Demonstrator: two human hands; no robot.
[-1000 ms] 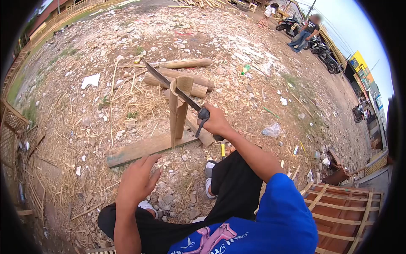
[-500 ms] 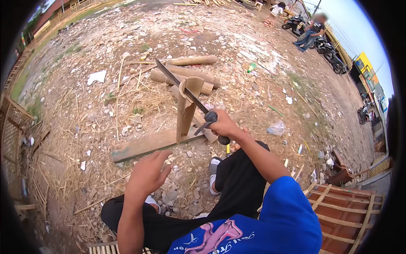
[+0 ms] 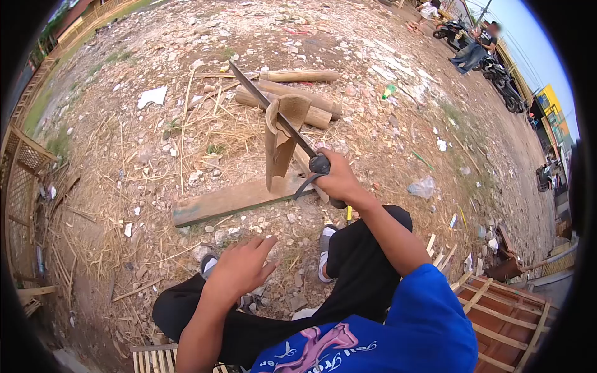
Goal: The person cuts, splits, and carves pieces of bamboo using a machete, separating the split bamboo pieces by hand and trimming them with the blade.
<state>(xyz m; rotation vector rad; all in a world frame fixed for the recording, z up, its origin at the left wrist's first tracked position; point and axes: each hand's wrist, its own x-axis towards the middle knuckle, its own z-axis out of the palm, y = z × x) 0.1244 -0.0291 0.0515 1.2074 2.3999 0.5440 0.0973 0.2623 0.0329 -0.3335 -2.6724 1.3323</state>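
Observation:
My right hand (image 3: 341, 179) is wrapped round the dark handle of a long machete (image 3: 266, 102). Its blade points up and to the left and is lodged in the top of an upright split bamboo piece (image 3: 283, 144). The foot of the bamboo stands on a flat wooden plank (image 3: 230, 204) on the ground. Nearer my knees, my left hand (image 3: 244, 266) hovers with its fingers apart, holding nothing and not touching the bamboo.
Several bamboo logs (image 3: 298, 76) lie behind the upright piece. A plastic bag (image 3: 422, 187) is on the rubble to the right, and a slatted frame (image 3: 504, 317) at the lower right. A person (image 3: 477, 47) stands by parked motorbikes at the upper right.
The view has shifted, so the scene sits further right. The blade and bamboo still stand together, the bamboo slightly more tilted. My left hand has moved right, towards my knees.

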